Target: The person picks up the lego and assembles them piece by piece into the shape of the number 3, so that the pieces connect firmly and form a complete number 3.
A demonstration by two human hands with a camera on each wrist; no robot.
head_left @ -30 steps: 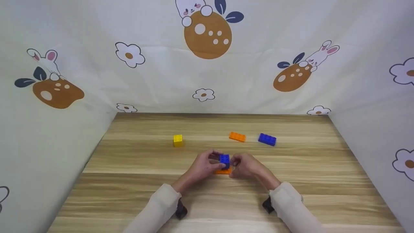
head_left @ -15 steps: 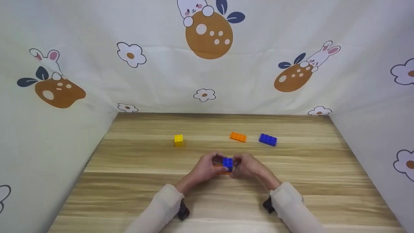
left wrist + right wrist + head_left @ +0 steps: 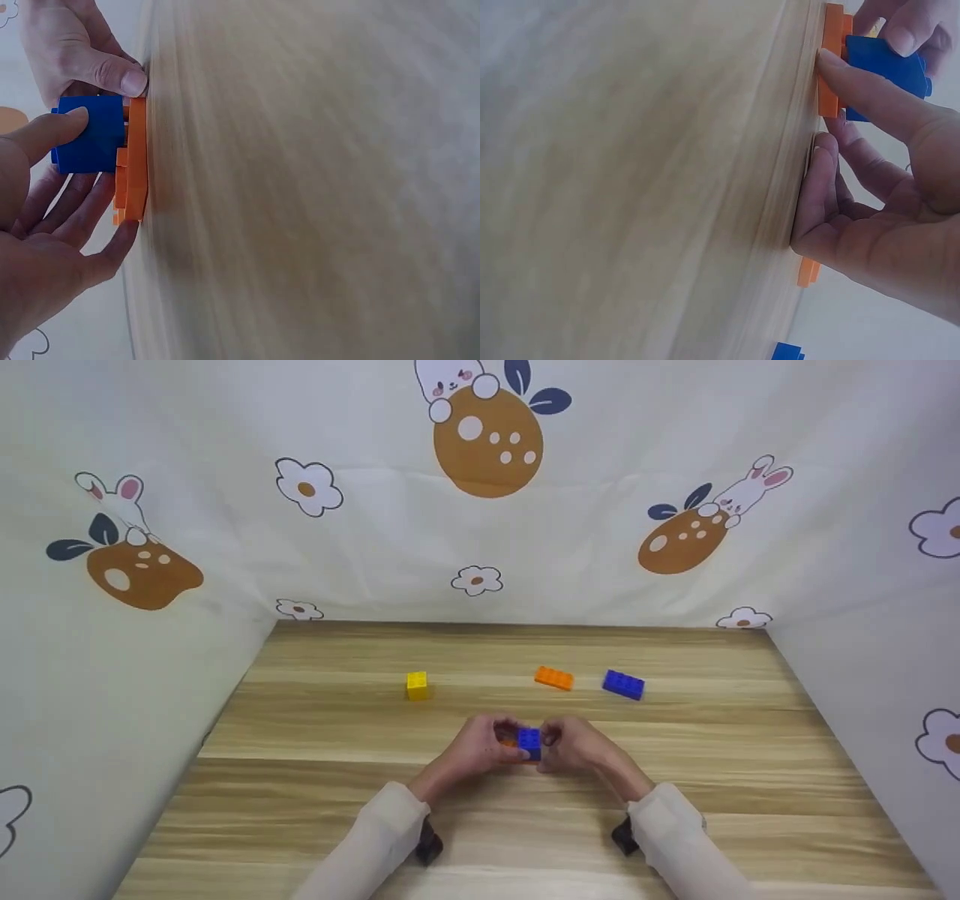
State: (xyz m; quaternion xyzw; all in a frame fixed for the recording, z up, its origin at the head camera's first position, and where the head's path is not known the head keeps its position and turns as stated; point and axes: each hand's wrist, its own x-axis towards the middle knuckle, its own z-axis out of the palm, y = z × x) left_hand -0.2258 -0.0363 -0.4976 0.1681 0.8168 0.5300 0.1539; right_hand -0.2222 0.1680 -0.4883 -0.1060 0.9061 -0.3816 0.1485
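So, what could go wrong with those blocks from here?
The left hand holds the blue block, but a gap shows between it and the orange plate beneath, so it might seat crooked or come loose. The right hand has its thumb against the plate's edge; if that slips, the plate could slide.

In the lower centre of the head frame, the upper brick (image 3: 529, 744) sits over the right part of the lower brick (image 3: 137, 172), between left hand (image 3: 480, 746) and right hand (image 3: 576, 744). Behind on the table (image 3: 525, 840), the first brick (image 3: 417, 686) lies left of centre, the second brick (image 3: 553, 678) right, the third brick (image 3: 623, 685) farther right.
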